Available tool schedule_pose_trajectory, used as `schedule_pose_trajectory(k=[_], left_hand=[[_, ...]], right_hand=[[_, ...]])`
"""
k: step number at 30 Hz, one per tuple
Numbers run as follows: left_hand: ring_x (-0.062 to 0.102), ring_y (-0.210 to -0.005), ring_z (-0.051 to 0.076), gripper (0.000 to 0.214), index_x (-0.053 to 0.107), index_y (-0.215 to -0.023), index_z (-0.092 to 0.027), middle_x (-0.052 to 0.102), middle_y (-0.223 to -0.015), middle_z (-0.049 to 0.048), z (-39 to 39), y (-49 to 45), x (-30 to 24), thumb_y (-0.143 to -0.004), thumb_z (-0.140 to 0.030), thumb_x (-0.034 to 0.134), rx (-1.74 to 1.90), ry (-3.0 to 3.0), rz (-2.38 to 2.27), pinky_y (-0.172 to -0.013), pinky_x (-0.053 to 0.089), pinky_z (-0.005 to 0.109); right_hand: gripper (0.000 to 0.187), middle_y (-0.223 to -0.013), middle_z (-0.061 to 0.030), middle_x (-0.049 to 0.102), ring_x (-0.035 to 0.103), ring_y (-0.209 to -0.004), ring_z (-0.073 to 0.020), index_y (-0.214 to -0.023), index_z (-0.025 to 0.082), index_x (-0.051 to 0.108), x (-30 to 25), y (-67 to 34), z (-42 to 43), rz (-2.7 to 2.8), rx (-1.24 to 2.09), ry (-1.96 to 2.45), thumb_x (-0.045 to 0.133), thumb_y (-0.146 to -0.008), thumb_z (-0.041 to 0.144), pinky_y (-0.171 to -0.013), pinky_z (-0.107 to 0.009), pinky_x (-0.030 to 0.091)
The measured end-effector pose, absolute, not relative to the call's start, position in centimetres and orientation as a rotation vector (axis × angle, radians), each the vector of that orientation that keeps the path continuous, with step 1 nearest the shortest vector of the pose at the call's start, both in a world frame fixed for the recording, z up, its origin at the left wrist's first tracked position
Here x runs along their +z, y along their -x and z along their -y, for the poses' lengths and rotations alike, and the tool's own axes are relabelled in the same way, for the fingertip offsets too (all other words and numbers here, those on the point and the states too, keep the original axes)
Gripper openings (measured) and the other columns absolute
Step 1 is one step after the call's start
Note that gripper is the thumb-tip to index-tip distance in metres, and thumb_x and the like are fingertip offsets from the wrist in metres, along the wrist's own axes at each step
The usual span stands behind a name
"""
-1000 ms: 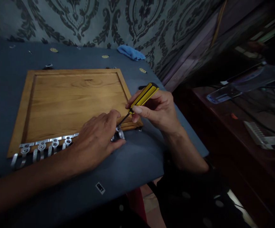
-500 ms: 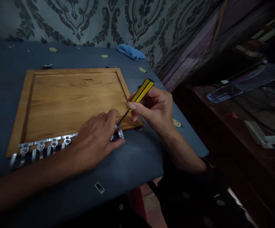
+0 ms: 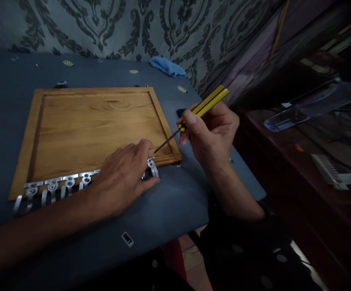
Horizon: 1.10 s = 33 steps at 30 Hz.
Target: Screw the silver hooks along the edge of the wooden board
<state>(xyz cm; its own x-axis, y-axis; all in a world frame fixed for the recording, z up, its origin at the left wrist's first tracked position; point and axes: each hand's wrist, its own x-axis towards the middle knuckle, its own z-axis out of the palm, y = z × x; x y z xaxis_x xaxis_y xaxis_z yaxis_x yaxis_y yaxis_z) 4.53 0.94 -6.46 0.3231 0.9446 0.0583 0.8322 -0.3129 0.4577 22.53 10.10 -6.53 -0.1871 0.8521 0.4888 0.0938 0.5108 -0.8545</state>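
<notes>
Screwdriver (image 3: 208,104) fills the closed pinch of the right hand (image 3: 214,135).

black cloth (image 3: 251,258) with scattered pale round dots clothes the person at the lower right and bottom centre; both forearms (image 3: 48,228) show bare towards mid-frame.

On the blue tablecloth (image 3: 175,206), a white label (image 3: 127,239) apparently reads "OBEY" (letters slightly blurred).
</notes>
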Motion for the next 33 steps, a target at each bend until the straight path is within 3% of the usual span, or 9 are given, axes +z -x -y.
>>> schedule_pose_trajectory(k=[8,24,33], left_hand=[[0.065,-0.099,0.027,0.047,0.042,-0.113,-0.022,0.066,-0.107,0.0053,-1.1,-4.6,-6.4,-0.083,-0.03,0.077,0.451,-2.26,-1.573,-0.081,0.048,0.039],[0.064,-0.099,0.027,0.046,0.042,-0.113,-0.021,0.065,-0.107,0.0058,-1.0,-4.6,-6.2,-0.083,-0.03,0.076,0.429,-2.25,-1.579,-0.078,0.048,0.039],[0.064,-0.097,0.027,0.044,0.043,-0.111,-0.021,0.065,-0.106,0.0058,-1.0,-4.7,-6.1,-0.083,-0.029,0.076,0.412,-2.238,-1.578,-0.078,0.047,0.039]], right_hand=[[0.037,-0.072,0.0054,0.063,0.055,-0.045,-0.0056,-0.077,0.024,0.063,-6.2,-22.0,-9.6,1.715,0.961,0.8,0.079,-0.078,0.057,-0.04,-0.021,0.051],[0.031,-0.075,0.0033,0.065,0.065,-0.055,-0.0113,-0.08,0.025,0.066,-6.2,-22.2,-9.2,1.734,1.0,0.847,0.082,-0.078,0.052,-0.047,-0.025,0.057],[0.031,-0.07,0.0046,0.065,0.06,-0.047,-0.0092,-0.081,0.023,0.07,-5.4,-22.4,-9.1,1.754,1.05,0.753,0.084,-0.076,0.05,-0.047,-0.026,0.057]])
